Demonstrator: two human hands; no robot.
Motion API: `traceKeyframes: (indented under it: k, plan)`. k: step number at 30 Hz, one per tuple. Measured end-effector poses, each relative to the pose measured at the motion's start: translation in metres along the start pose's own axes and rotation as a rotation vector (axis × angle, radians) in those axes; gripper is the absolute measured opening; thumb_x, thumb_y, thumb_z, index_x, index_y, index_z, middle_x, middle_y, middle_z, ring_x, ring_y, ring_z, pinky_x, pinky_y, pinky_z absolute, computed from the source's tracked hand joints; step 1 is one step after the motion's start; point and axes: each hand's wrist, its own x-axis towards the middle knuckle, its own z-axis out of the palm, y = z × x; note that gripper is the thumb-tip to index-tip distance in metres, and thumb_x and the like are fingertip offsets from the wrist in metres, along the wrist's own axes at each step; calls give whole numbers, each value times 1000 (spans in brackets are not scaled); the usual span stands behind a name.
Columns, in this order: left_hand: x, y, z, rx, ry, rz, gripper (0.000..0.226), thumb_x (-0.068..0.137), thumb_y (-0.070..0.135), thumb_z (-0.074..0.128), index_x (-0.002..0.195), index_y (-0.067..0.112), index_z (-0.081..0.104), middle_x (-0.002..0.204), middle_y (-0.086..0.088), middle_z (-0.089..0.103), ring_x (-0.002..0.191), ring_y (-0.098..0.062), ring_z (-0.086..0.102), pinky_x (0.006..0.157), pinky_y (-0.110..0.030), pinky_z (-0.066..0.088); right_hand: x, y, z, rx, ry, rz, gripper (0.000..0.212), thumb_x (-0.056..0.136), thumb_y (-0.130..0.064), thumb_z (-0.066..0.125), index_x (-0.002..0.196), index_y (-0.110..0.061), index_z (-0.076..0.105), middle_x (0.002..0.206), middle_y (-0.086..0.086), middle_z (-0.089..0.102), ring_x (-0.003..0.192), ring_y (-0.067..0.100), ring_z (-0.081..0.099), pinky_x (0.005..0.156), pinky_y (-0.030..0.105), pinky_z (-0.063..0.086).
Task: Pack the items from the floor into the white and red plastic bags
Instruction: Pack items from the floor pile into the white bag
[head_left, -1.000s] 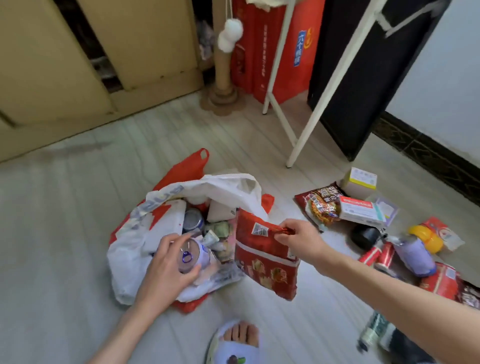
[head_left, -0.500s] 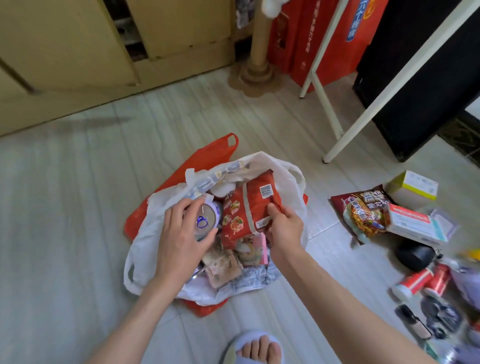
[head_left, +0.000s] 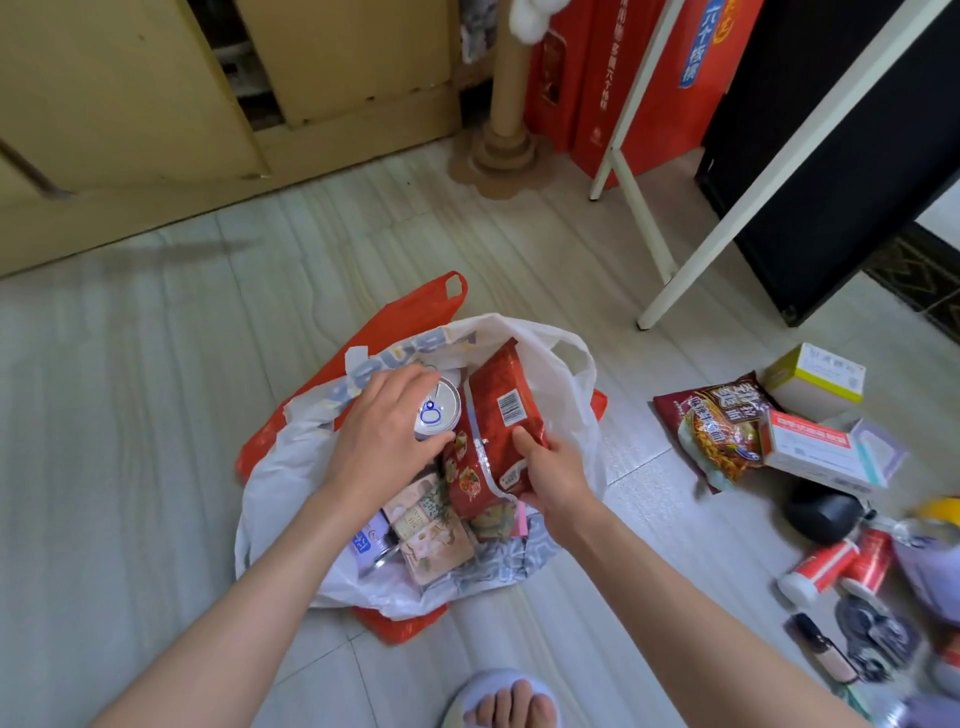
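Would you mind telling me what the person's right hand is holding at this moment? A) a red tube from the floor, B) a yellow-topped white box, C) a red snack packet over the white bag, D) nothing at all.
C: the right hand grips the lower edge of the red snack packet, which sits in the open mouth of the white bag.
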Motion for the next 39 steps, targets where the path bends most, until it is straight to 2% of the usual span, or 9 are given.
traceKeyframes:
  k: [3, 5, 11, 16, 22, 27, 33, 36, 39]
  plan:
    - [-8, -8, -3, -25, -3, -54, 63, 61, 22, 84, 116, 4, 59, 116, -12, 61, 110, -20, 44, 94, -26, 34, -3, -1, -3, -23, 18, -27, 17, 97, -18, 45, 88, -23, 59, 81, -2, 65, 75, 14, 63, 73, 32, 53]
    - [-18, -14, -3, -10, -17, -63, 61, 61, 20, 84, 114, 2, 60, 114, -13, 61, 106, -19, 42, 92, -26, 30, -7, 2, -7, -46, 28, -40, 20, 97, -18, 45, 84, -26, 58, 84, 1, 65, 83, 20, 65, 79, 36, 54]
    - [-12, -25, -2, 0, -26, -167, 53, 70, 18, 78, 116, 2, 57, 117, -13, 60, 106, -36, 50, 91, -26, 28, -11, 5, -15, -29, 39, -46, 15, 96, -18, 46, 104, -21, 59, 96, 5, 67, 96, 25, 65, 92, 43, 51]
    - [5, -28, -2, 13, -68, -192, 59, 78, 24, 71, 129, 9, 48, 129, -10, 54, 117, -31, 45, 99, -35, 33, -13, 4, -16, 26, 17, -41, 14, 97, -18, 45, 102, -20, 58, 89, 1, 66, 92, 23, 65, 91, 43, 51]
    - [-3, -31, 0, 219, -52, -92, 60, 64, 31, 81, 114, 6, 59, 111, -11, 64, 100, -32, 57, 83, -41, 45, -14, 6, -15, 0, 35, -75, 14, 96, -17, 46, 96, -21, 59, 91, 4, 67, 92, 25, 65, 88, 42, 52]
    - [7, -28, -4, 145, -141, -43, 67, 66, 30, 80, 123, 8, 55, 112, -14, 57, 101, -35, 56, 85, -41, 46, -17, 3, -15, -15, 18, -79, 15, 96, -18, 46, 103, -16, 60, 90, 4, 67, 85, 21, 65, 82, 37, 53]
    - [27, -49, -27, 235, 22, 117, 65, 59, 29, 83, 115, 10, 57, 110, -14, 62, 95, -32, 60, 83, -37, 38, -14, 2, -15, -44, 11, -88, 14, 96, -19, 47, 99, -17, 61, 87, 1, 68, 82, 18, 67, 76, 34, 55]
    - [45, -68, -30, 247, 16, 76, 64, 60, 32, 78, 116, 11, 57, 113, -11, 62, 99, -29, 59, 84, -36, 36, -10, -1, -10, -34, 14, -83, 16, 95, -18, 48, 87, -21, 62, 85, 2, 69, 82, 20, 67, 77, 37, 55]
    - [58, -79, -21, 208, -114, 13, 68, 57, 24, 80, 119, 8, 57, 117, -13, 62, 101, -33, 61, 86, -41, 44, -5, -3, -4, -18, 13, -77, 17, 96, -18, 48, 87, -23, 62, 87, 3, 70, 84, 22, 68, 80, 40, 55]
